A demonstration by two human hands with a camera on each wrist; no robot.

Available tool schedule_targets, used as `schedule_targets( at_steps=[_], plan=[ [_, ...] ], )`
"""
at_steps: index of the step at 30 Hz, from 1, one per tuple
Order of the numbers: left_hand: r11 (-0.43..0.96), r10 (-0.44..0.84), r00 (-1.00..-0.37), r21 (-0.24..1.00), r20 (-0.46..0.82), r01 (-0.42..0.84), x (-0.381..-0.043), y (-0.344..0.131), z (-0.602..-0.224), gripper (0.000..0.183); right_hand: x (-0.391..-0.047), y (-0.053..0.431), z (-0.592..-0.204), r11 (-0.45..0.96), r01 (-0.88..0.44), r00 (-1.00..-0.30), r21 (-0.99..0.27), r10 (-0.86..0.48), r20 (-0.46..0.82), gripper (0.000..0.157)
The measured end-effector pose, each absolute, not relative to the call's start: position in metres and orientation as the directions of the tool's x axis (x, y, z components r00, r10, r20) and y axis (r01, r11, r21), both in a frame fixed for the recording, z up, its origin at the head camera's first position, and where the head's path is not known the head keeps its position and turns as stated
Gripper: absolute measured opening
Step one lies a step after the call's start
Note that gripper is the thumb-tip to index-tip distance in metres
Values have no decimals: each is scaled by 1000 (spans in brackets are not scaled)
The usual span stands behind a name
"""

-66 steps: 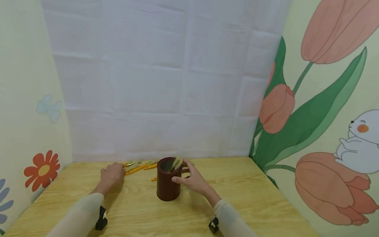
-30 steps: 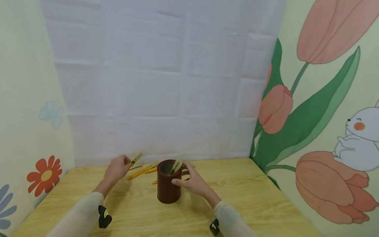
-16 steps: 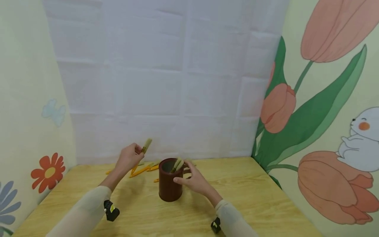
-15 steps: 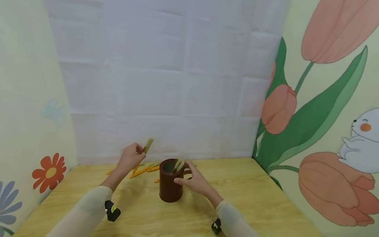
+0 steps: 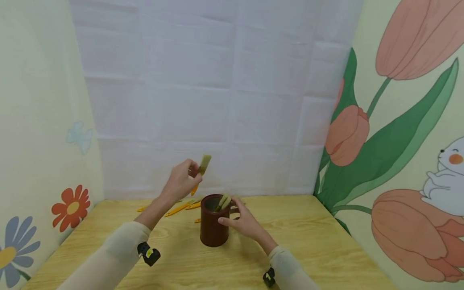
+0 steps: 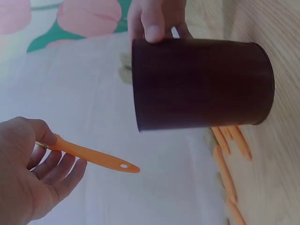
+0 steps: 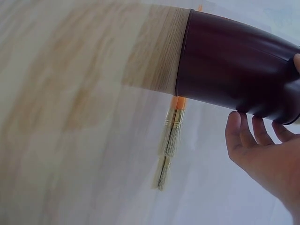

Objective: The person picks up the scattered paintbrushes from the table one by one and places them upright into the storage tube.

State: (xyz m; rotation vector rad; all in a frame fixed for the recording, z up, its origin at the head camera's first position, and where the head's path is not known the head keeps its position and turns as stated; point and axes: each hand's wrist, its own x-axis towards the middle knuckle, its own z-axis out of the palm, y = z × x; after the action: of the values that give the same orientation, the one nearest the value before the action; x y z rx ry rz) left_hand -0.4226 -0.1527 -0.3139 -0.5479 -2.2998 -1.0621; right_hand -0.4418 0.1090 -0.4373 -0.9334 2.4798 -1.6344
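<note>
My left hand [image 5: 182, 179] pinches a paintbrush [image 5: 204, 164] in the air, above and left of a dark brown mug [image 5: 214, 229]. Its pale bristles point up; its orange handle [image 6: 101, 158] hangs down, with a hole near the end. The mug stands upright on the table. My right hand [image 5: 247, 220] grips it near the rim on the handle side, thumb in front; in the right wrist view the fingertips [image 7: 233, 123] press its wall. Pale bristle ends of brushes [image 5: 224, 201] lean out over the mug's rim; their lower parts are hidden inside.
Several orange-handled paintbrushes [image 5: 178, 208] lie on the wood-grain table [image 5: 181, 262] behind and left of the mug. Some show past the mug [image 7: 174, 131] in the right wrist view. A white sheet [image 5: 163, 121] hangs at the back, with printed panels on both sides.
My left hand has picked a paintbrush up off the table, raised it and carried it right, towards the mug. The right hand has kept its hold on the mug.
</note>
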Motion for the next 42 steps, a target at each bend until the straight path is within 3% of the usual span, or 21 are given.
schedule_targets(
  at_steps=[4,9,18,42],
  plan=[
    [564,195,-706,511,681,649,-412,-137,-308,16,-442,109,-438,269,-465,-817,-844,-496,292,89],
    [531,234,-672,486,703,694,-405,-123,-308,15,-441,108,-437,260,-464,-817,-847,-496,295,84],
    [531,224,-777,595,589,604,-408,-121,-331,14,-443,108,-439,247,-463,-812,-851,-504,296,78],
    [539,143,-847,677,512,501,-421,-131,-371,15,-443,108,-437,261,-459,-819,-849,-496,291,85]
  ],
)
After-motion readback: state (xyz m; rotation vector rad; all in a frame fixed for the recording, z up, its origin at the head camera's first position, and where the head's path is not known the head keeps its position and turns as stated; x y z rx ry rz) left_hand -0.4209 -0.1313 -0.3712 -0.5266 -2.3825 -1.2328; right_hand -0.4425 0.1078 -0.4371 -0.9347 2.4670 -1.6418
